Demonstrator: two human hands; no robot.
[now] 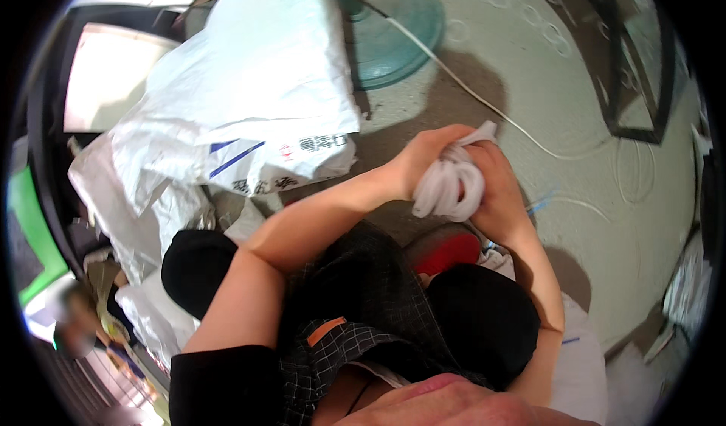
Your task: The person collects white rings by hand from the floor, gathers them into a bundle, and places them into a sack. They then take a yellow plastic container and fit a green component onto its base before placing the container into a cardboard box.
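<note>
Head view, taken from above, is filled mostly by a pale concrete floor (529, 70), on which everything else is seen. A large white woven sack (257, 85) with blue stripes and printing is laid well to the left of the coiled white cable, and more crumpled white sacking (128, 191) is piled below and left of it. Up and to the left of the cable, the round teal base of a fan stand (401, 17) is set on the floor just beside the big sack. A dark metal frame (635, 63) is seen far to the right of the cable, near the picture's rim. A thin white cord (454, 74) is run across the floor from the fan base down toward the cable. Directly below the cable, the person's black-clad knees and a dark checked garment (355, 305) are seen, and a red object (446, 252) is partly hidden between the legs just under the cable; its kind cannot be told.

The coiled white cable (451, 188) is held up in front of the body, above the lap and clear of the floor. The left hand (427, 157) is closed around the upper left of the coil, and the right hand (499, 188) is wrapped against its right side, so the bundle is gripped between both.
</note>
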